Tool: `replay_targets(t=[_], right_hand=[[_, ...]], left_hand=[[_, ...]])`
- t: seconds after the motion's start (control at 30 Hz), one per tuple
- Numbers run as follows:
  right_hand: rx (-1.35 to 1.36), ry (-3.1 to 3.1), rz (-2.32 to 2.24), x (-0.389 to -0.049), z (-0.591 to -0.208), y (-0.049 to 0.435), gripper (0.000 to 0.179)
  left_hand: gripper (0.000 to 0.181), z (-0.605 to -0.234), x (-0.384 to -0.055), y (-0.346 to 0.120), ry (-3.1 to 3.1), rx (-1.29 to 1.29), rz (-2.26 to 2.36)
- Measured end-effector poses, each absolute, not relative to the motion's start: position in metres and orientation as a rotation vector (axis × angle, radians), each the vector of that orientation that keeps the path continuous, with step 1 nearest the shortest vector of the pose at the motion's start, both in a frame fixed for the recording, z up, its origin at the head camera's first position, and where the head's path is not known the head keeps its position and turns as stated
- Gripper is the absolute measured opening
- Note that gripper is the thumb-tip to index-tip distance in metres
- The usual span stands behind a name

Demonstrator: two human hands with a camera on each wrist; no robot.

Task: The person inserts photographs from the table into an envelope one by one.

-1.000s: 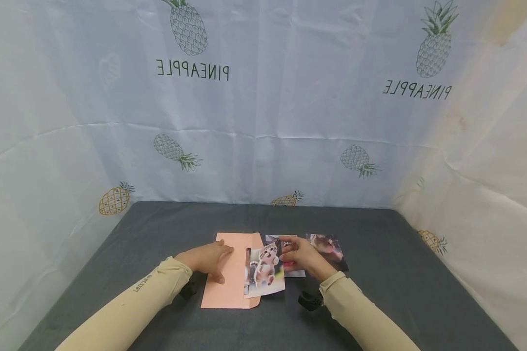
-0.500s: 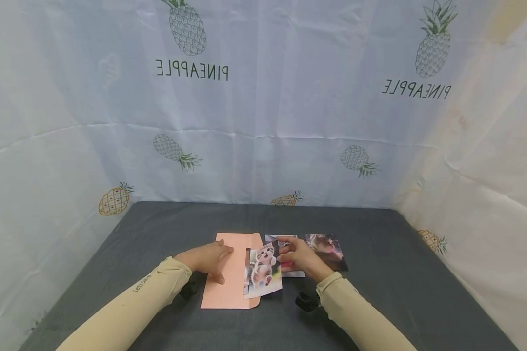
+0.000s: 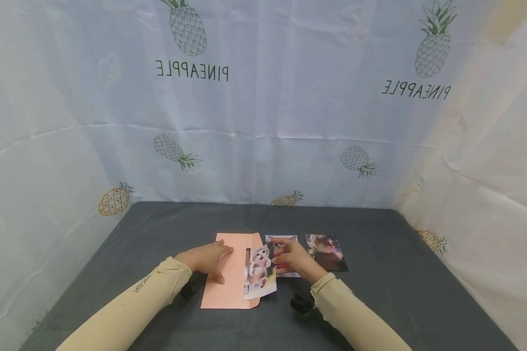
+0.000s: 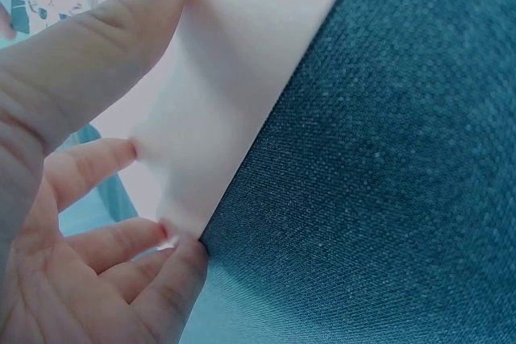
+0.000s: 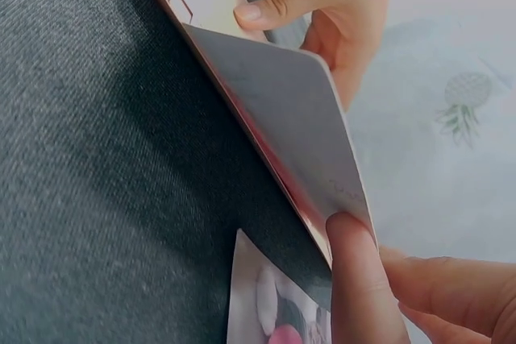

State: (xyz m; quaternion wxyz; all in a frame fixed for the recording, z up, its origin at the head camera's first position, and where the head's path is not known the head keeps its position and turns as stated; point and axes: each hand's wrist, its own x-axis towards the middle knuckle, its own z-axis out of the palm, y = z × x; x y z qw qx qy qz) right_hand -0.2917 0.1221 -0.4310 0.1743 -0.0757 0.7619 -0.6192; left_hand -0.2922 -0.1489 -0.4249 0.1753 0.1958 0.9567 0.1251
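A pinkish-orange envelope [image 3: 226, 295] lies flat on the dark table. My left hand [image 3: 207, 258] rests on its left part with the fingers spread. With thumb and fingers my right hand [image 3: 295, 257] pinches the right edge of a kitten photo [image 3: 260, 275], which slants up from the envelope's flap side. In the right wrist view the pale back of this kitten photo [image 5: 282, 110] shows above the envelope, thumb on its edge. The photo's left end reaches the envelope's opening, where a strip of another picture shows beside it.
Partly under my right hand, a second photo [image 3: 289, 274] lies on the dark tabletop [image 3: 263, 219]. A third, darker photo [image 3: 327, 253] lies to its right. Pineapple-print curtains [image 3: 263, 97] enclose the table at the back and sides.
My right hand has moved a little left with the kitten photo, and less of the photo's width shows. My left hand has stayed in place on the envelope.
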Motion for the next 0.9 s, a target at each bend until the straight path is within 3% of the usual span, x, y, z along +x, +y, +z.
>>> replay_targets(t=[0.9], right_hand=[[-0.218, 2.280, -1.712, -0.286, -0.438, 0.096, 0.062]], left_hand=[[0.088, -0.425, -0.292, -0.148, 2.715, 0.570, 0.365]])
